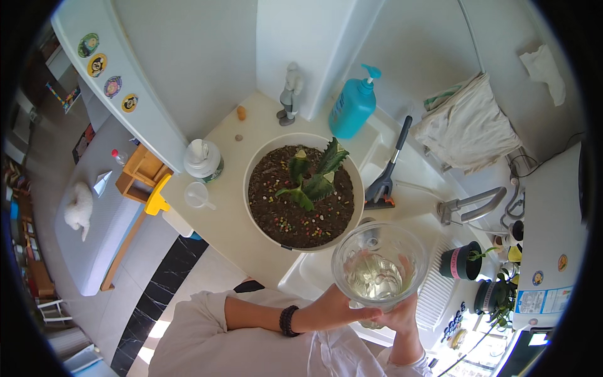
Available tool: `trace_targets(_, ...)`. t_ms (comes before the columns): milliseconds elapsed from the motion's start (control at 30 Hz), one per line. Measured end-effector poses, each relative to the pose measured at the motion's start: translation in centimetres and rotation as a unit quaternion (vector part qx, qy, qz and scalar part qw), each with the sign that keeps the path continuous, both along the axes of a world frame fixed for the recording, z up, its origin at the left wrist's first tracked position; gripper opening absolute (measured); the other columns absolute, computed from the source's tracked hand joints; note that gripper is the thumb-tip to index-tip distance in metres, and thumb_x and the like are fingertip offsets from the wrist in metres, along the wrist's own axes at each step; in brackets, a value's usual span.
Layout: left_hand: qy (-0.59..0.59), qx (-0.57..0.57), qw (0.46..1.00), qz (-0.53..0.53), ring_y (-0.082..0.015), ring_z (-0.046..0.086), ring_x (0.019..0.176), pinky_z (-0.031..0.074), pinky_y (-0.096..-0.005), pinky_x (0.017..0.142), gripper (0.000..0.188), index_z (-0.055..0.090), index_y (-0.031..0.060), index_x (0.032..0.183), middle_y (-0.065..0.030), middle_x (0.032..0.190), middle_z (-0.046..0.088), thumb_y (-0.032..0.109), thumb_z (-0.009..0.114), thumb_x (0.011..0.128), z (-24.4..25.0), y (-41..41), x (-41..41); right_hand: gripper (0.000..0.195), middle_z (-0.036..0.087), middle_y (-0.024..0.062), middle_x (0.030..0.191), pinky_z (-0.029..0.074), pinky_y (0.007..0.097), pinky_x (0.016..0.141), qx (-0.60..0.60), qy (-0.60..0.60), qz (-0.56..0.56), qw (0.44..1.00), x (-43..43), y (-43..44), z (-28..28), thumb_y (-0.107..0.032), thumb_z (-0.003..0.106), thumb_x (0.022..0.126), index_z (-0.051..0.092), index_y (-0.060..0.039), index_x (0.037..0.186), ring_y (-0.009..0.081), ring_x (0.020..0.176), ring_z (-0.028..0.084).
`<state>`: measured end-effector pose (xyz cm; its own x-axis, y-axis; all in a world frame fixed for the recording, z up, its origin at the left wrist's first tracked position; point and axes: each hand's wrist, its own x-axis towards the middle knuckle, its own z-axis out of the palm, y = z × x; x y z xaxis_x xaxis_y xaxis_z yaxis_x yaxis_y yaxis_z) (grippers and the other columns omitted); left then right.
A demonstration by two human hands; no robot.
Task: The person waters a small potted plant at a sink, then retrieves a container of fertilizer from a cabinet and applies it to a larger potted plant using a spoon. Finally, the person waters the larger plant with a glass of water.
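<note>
Both of my hands are around a clear plastic container with some clear liquid in it, held above the edge of the sink. My left hand, with a dark beaded bracelet on the wrist, grips its near left side. My right hand supports it from the lower right; some of its fingers are hidden. Just beyond stands a large round white planter filled with dark soil. Cut green succulent stems rise from the soil, and small coloured pebbles are scattered over it.
A blue pump bottle, a figurine and a grey-black squeegee-like brush surround the planter. Left are a tissue canister and a clear scoop. The faucet and small potted plants are on the right.
</note>
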<state>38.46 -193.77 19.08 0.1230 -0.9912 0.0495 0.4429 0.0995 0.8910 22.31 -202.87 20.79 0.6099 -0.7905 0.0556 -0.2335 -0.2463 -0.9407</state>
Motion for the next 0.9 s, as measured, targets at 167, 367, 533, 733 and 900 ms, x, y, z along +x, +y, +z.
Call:
trace_targets(167, 0.081, 0.011, 0.996, -0.024, -0.0286, 0.016, 0.147, 0.015, -0.0422, 0.119, 0.103, 0.013, 0.0032, 0.154, -0.0164, 0.158, 0.020, 0.037, 0.078, 0.082, -0.4, -0.5, 0.3, 0.112, 0.065, 0.0184, 0.114, 0.056, 0.0366, 0.084, -0.046, 0.038, 0.034, 0.998, 0.6, -0.9, 0.2, -0.045, 0.091, 0.058, 0.034, 0.0046, 0.140, 0.0289, 0.099, 0.069)
trace_targets(367, 0.049, 0.033, 0.998, -0.021, -0.0269, 0.014, 0.148, 0.016, -0.0425, 0.119, 0.101, 0.014, 0.0044, 0.154, -0.0161, 0.158, 0.020, 0.032, 0.079, 0.082, -1.3, -0.2, 0.3, 0.111, 0.065, 0.0173, 0.115, 0.055, 0.0373, 0.084, -0.055, 0.078, 0.055, 0.994, 1.5, -1.4, 1.9, -0.039, 0.092, 0.057, 0.033, 0.0029, 0.141, 0.0290, 0.100, 0.069)
trace_targets(533, 0.169, 0.020, 0.984, -0.052, -0.0284, 0.008, 0.149, 0.004, -0.0432, 0.120, 0.094, 0.020, 0.0060, 0.154, -0.0147, 0.161, 0.011, 0.033, 0.077, 0.084, -1.3, 0.0, -0.1, 0.112, 0.065, 0.0177, 0.115, 0.055, 0.0387, 0.085, -0.093, 0.129, 0.073, 0.985, 1.9, -1.2, 3.2, -0.033, 0.094, 0.054, 0.033, 0.0016, 0.142, 0.0299, 0.101, 0.068)
trace_targets(733, 0.091, 0.022, 0.994, -0.054, -0.0243, 0.010, 0.147, 0.007, -0.0417, 0.117, 0.088, 0.019, 0.0100, 0.151, -0.0144, 0.160, 0.014, 0.031, 0.075, 0.086, -2.8, 0.4, -0.4, 0.110, 0.065, 0.0180, 0.115, 0.055, 0.0382, 0.085, -0.088, 0.153, 0.088, 0.980, 2.8, -1.3, 4.3, -0.028, 0.094, 0.054, 0.033, -0.0002, 0.142, 0.0313, 0.102, 0.068)
trace_targets(900, 0.131, 0.015, 0.989, -0.061, -0.0232, 0.015, 0.147, 0.011, -0.0411, 0.119, 0.090, 0.015, 0.0093, 0.155, -0.0125, 0.161, 0.014, 0.026, 0.073, 0.088, -2.3, 0.7, 0.3, 0.107, 0.066, 0.0168, 0.113, 0.055, 0.0378, 0.085, -0.074, 0.158, 0.097, 0.980, 3.2, -1.3, 4.8, -0.027, 0.094, 0.056, 0.034, -0.0008, 0.141, 0.0304, 0.101, 0.069)
